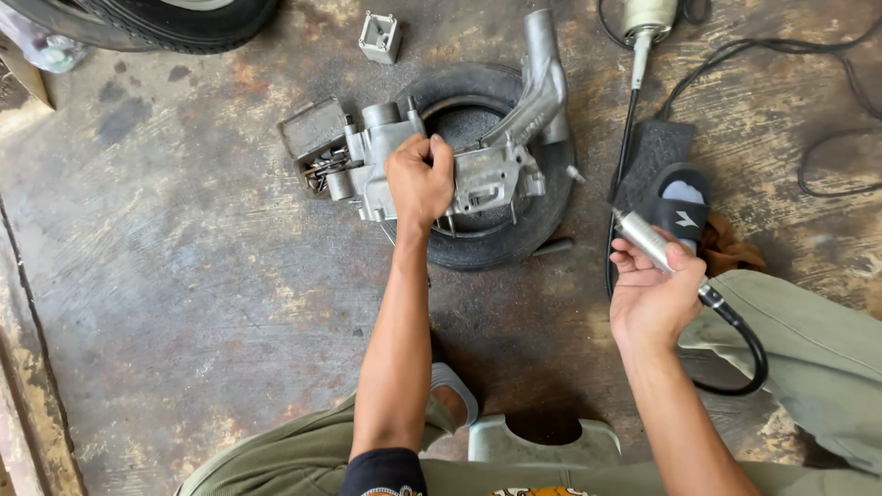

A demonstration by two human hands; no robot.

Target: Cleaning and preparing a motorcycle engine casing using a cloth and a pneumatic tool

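A grey metal engine casing (478, 170) with a curved pipe lies across a small black tyre (542, 216) on the concrete floor. My left hand (418, 179) is closed over the casing's middle, gripping it. My right hand (648, 294) holds a slim silver handpiece (643, 241) of a flexible-shaft grinder, tip pointing up-left, away from the casing. Its black flexible hose (744, 344) loops down past my right knee.
A small open metal box of bits (312, 142) sits left of the casing. A white square part (379, 37) lies above. The grinder's motor (648, 18) and black cables lie top right. A sandalled foot (680, 207) rests on a dark mat. A large tyre (175, 18) is top left.
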